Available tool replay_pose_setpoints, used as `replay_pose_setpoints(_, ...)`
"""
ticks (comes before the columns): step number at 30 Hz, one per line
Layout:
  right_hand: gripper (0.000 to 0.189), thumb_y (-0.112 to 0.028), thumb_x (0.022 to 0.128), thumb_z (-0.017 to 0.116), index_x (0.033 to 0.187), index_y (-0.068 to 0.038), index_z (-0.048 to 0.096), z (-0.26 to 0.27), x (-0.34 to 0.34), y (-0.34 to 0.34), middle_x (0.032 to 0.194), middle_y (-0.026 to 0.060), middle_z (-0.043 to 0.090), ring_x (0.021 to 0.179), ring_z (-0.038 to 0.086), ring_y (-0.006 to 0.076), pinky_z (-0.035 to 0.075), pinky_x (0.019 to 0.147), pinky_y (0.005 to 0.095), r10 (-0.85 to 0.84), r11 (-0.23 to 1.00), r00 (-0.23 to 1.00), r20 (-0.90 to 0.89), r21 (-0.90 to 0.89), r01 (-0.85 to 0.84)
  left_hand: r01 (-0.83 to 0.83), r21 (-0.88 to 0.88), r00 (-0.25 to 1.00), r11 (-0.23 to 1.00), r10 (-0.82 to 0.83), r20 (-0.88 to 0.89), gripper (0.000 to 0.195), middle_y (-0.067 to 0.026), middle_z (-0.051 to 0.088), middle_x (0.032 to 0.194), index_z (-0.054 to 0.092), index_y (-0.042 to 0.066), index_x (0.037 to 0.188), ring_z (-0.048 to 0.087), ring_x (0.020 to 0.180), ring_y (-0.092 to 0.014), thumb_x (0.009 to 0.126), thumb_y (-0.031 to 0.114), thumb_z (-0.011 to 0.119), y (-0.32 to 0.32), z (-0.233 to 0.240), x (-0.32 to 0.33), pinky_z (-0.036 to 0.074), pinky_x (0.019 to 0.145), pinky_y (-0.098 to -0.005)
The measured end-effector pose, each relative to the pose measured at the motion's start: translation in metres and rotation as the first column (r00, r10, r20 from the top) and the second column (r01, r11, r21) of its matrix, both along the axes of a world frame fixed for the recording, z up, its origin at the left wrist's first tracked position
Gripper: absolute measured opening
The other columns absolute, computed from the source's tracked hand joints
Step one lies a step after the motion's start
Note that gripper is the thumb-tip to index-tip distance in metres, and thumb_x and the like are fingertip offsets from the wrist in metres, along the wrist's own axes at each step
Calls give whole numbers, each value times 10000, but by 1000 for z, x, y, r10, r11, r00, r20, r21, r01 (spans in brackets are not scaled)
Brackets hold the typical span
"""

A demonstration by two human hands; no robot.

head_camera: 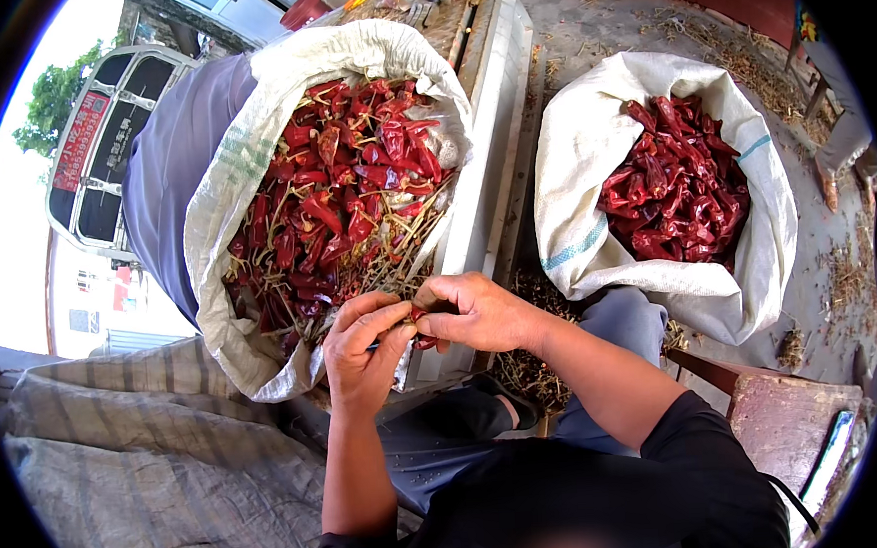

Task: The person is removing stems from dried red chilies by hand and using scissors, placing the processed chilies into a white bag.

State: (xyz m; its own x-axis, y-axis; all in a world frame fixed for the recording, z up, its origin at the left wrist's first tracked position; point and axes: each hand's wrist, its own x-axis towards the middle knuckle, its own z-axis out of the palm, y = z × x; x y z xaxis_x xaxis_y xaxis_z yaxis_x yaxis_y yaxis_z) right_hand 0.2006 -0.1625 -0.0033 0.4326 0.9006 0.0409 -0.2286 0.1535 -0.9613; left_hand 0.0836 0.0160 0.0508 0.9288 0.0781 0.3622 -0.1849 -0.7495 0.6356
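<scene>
My left hand [368, 345] and my right hand [478, 313] meet at the near edge of a white woven sack [216, 219]. Between their fingertips they pinch a dried red chili pepper [426, 342], mostly hidden by the fingers. The left sack lies open and holds dried red chilies [323, 205] with stems, along with loose dry stalks. To the right stands a second white woven sack [568, 185], its rim rolled outward, with dark red chilies [676, 187] inside that show few stems.
A pale ledge [489, 167] runs between the sacks. A wooden stool [796, 419] with a flat shiny object on it stands at lower right. Striped cloth [143, 453] covers the lower left. Stem litter lies on the concrete floor [581, 13]. Another person's leg [844, 134] shows at far right.
</scene>
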Motion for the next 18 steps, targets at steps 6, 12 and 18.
replay_pose_setpoints(6, 254, -210, 994, 673, 1101, 15, 626, -4, 0, 1, 993, 79, 704, 821, 677, 119, 571, 734, 295, 32, 999, 999, -7, 2, -32, -16, 155, 998, 988, 7, 57, 139, -114, 741, 995, 755, 17, 997, 710, 893, -243, 859, 1, 753, -9, 3, 6, 565, 797, -340)
replay_pose_setpoints(12, 270, -243, 987, 689, 1031, 20, 646, -5, 1, 3, 929, 71, 668, 785, 684, 142, 572, 718, 303, 47, 998, 986, 161, -49, -40, -39, 21, 999, 999, 39, -5, 44, -135, 728, 1027, 694, -5, 961, 689, 890, -228, 929, 19, 678, -14, -3, 8, 553, 811, -347)
replay_pose_setpoints(18, 185, -170, 943, 696, 925, 11, 659, -22, -9, 11, 857, 127, 639, 736, 669, 261, 542, 670, 382, -148, 978, 948, 282, 186, 98, -134, -794, 985, 593, -9, -173, 110, -157, 662, 1235, 646, -35, 1030, 635, 993, -181, 1017, 50, 579, -14, -32, 1, 516, 929, -325)
